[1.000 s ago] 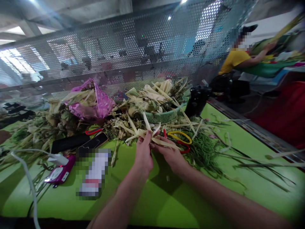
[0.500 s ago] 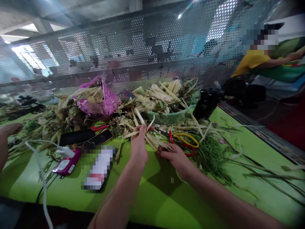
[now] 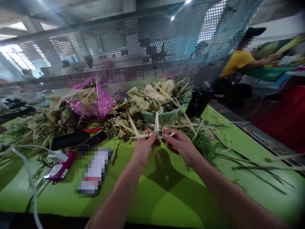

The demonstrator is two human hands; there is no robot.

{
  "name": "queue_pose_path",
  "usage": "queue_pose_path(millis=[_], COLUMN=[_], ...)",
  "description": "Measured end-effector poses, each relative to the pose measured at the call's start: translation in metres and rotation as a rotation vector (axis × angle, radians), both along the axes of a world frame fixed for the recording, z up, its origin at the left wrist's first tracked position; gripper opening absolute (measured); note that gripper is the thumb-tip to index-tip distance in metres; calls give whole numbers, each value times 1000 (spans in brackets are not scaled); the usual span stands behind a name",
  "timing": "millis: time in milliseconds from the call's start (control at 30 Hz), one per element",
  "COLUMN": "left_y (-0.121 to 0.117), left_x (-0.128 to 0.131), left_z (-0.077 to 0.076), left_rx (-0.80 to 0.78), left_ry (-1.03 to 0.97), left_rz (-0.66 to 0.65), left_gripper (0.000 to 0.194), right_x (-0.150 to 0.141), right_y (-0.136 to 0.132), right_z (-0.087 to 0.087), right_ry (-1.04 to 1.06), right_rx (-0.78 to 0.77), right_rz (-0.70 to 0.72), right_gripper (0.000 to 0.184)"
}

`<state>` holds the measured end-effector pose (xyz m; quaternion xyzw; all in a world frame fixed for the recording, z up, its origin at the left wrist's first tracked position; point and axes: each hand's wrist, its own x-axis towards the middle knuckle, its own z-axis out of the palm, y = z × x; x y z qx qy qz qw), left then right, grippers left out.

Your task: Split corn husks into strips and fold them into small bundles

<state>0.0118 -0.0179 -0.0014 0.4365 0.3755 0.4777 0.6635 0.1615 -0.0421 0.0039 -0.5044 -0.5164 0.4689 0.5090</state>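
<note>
Fingers of the left hand [image 3: 143, 149] and right hand [image 3: 182, 145], pinched nearly closed, grip crossed pale cream narrow plant strips [image 3: 156, 122] above the glossy lime-green bench [image 3: 181, 205], before a shallow green perforated plastic basket [image 3: 165, 118]

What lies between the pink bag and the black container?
In the head view, a green basket heaped with pale husks stands between bag and container, with loose plant scraps.
</note>
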Motion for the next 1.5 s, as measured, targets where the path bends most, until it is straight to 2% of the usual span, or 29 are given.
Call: queue_pose_path(millis=[100,300,467,533,600,700,767,967,1100,1233,1300,1333,1433,1500], left_y=[-2,-1,0,0,-1,-3,-4,-7,-6,-4,-2,-1,1,1], left_x=[4,4,2,1,0,0,1,2,0,-2,-2,-2,2,4], left_z=[0,3,4,4,4,3,2,1,1,0,-2,-2,-5,-7], left_rx=[-7,-180,-201,-183,-130,-49,-40,-47,6,49,75,96,191,223], left_ry=[-50,-134,-116,-54,-5,45,84,123,131,129,159,190,291,330], left_rz=[-41,-35,-41,-19,-27,-112,-162,-262,-322,-337,-334,-327,-307,-315], left_gripper=[35,45,48,48,47,43,43,42,38,31,26,22,14,16], right_x=[-1,1,6,8,10,10,10,7,6,12,17,19,21,19], right_y=[0,1,3,4,5,6,6,5,6,9,9,8,3,-3], right_z=[-3,0,-4,-4,-2,2,3,0,-1,-3,-2,1,11,17], right_ry=[-57,-40,-116,-162,-153,-11,49,100,109,-49,-176,-263,-588,-762], right_rx=[-14,1,42,32,29,49,60,68,81,142,220,289,561,670], right_rz=[-30,-172,-221,-188,-98,64,79,-116,-198,-224,-246,-273,-371,-345], right_gripper=[39,37,34,30,26,24,22,26,27,25,22,24,48,48])
